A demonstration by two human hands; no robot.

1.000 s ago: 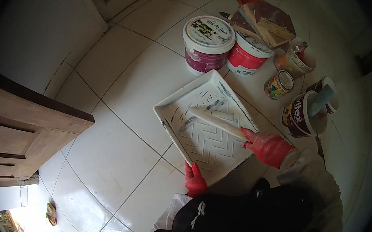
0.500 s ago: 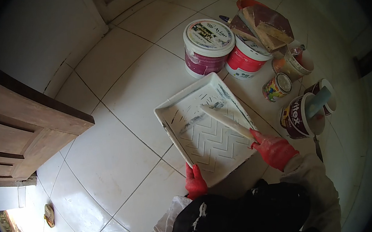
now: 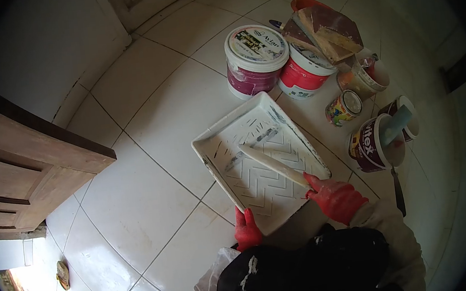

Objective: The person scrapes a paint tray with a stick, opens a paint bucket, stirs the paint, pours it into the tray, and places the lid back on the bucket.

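Observation:
A white paint tray (image 3: 206,160) with zigzag ridges lies in front of me, with grey and dark paint marks around its well. My left hand (image 3: 247,231), in a red glove, pinches the near left edge of the tray. In my right hand (image 3: 336,198), also red-gloved, is the near end of a long whitish stick (image 3: 273,165). The stick slants over the ridges, its far end by the well; whether it touches the tray I cannot tell.
A purple-and-white paint bucket (image 3: 258,78) and a red-and-white bucket (image 3: 304,77) stand beyond the tray. To the right are a small paint can (image 3: 343,108) and a maroon bucket (image 3: 365,145). A wooden door (image 3: 38,164) stands at left; sandals (image 3: 62,275) lie below it.
My right hand has drawn left and slightly toward me, sweeping the stick's far end left across the tray. My left hand keeps its hold on the tray's edge.

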